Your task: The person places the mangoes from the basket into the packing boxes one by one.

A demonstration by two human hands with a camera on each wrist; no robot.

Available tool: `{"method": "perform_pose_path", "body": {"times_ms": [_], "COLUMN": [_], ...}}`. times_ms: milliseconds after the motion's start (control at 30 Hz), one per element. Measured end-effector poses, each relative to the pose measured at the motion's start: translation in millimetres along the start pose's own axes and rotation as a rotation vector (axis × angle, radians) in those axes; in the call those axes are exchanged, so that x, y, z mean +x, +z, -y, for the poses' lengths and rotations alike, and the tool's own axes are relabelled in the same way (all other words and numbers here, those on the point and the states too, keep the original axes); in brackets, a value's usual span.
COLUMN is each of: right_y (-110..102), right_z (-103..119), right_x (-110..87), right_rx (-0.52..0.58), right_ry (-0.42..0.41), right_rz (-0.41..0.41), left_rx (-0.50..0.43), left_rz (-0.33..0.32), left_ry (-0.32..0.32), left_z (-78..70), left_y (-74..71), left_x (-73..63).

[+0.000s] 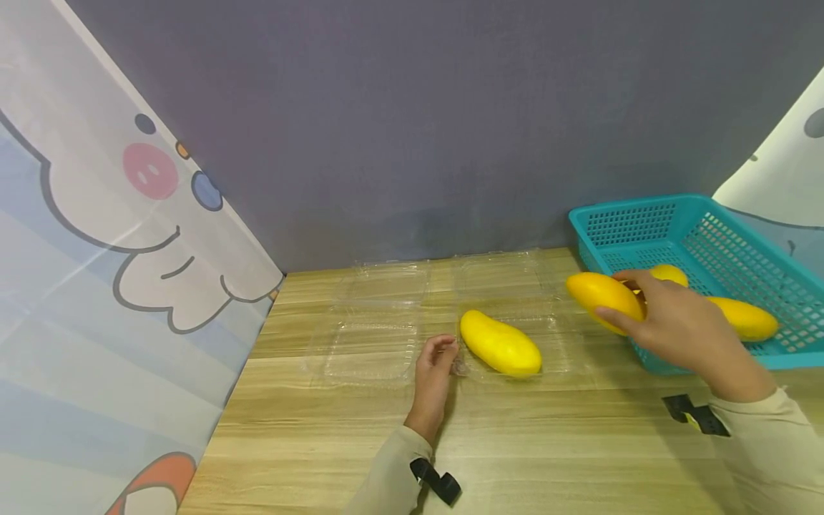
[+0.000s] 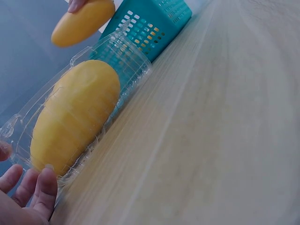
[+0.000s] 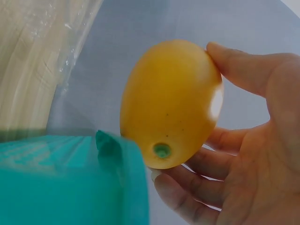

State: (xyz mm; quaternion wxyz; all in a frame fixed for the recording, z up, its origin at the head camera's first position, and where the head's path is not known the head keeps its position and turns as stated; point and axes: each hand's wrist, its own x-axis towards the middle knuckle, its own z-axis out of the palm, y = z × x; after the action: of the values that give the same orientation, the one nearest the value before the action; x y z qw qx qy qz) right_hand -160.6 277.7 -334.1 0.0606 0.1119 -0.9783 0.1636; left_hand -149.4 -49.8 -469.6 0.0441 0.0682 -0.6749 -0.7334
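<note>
My right hand (image 1: 682, 329) holds a yellow mango (image 1: 605, 300) in the air at the left side of the teal basket (image 1: 644, 207). In the right wrist view, thumb and fingers grip the mango (image 3: 171, 103) from one side, its green stem spot showing. Another mango (image 1: 501, 345) lies in the right-hand clear plastic container (image 1: 556, 350), whose lid stands open toward the wall. At that container's left edge, my left hand (image 1: 434, 372) holds the rim with curled fingers. The left wrist view shows its fingertips (image 2: 47, 180) against the container's end, close by the mango.
A second clear plastic container (image 1: 373, 350), opened out, sits on the wooden table (image 1: 309, 429) to the left. Two more mangoes, one at the front (image 1: 743, 320) and one partly behind my right hand (image 1: 669, 274), lie in the basket. A grey wall (image 1: 412, 129) stands behind.
</note>
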Motion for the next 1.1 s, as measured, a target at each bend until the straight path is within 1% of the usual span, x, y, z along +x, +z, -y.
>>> {"method": "perform_pose_path", "body": {"times_ms": [267, 500, 800, 967, 1100], "right_y": [13, 25, 36, 42, 45], "right_z": [11, 20, 26, 30, 32], "right_x": [1.7, 4.2, 4.2, 4.4, 4.8], "right_rx": [-0.01, -0.007, 0.005, 0.013, 0.006], "right_ry": [-0.039, -0.052, -0.083, -0.095, -0.101], "right_rz": [0.011, 0.041, 0.038, 0.044, 0.03], "left_rx": [-0.012, 0.009, 0.005, -0.007, -0.02], "left_rz": [0.004, -0.006, -0.009, 0.002, 0.006], "left_ry": [-0.012, -0.011, -0.014, -0.009, -0.007], "left_z": [0.6, -0.3, 0.9, 1.1, 0.8], "left_y": [-0.7, -0.3, -0.5, -0.6, 0.6], "left_x": [0.0, -1.2, 0.0, 0.4, 1.1]}}
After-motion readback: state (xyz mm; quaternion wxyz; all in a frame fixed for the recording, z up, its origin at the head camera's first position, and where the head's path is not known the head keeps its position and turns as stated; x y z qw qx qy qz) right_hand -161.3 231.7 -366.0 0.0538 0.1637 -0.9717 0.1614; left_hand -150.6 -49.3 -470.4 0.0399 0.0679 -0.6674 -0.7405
